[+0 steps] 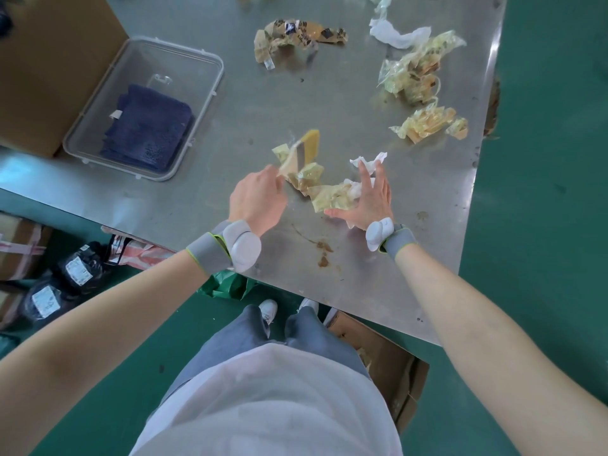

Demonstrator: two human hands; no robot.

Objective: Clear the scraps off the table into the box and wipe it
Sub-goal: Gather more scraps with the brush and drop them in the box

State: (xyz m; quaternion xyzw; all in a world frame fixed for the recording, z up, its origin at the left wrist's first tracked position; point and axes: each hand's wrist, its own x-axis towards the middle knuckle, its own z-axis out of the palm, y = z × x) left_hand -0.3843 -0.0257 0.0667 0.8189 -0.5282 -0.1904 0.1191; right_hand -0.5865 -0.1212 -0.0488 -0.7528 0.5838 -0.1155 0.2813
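On the steel table [345, 291] lie several heaps of crumpled yellowish tape and plastic scraps. The nearest heap [324, 189] sits between my hands. My left hand [256, 200] pinches a strip of yellow tape scrap [301, 153] that stands up from this heap. My right hand [365, 200] lies with fingers spread straight against the heap's right side, touching white crumpled paper [370, 161]. More scraps lie at the back middle [296, 36] and back right [411, 74], with another clump [431, 123] nearer. A clear plastic bin [204, 103] holds a folded dark blue cloth [148, 126].
A brown cardboard box [49, 60] stands at the table's back left, beside the bin. Another open cardboard box [388, 363] sits on the green floor under the table's near corner. Black wrapped parcels [65, 278] and cartons lie on the floor at left. Brown stains [324, 255] mark the table.
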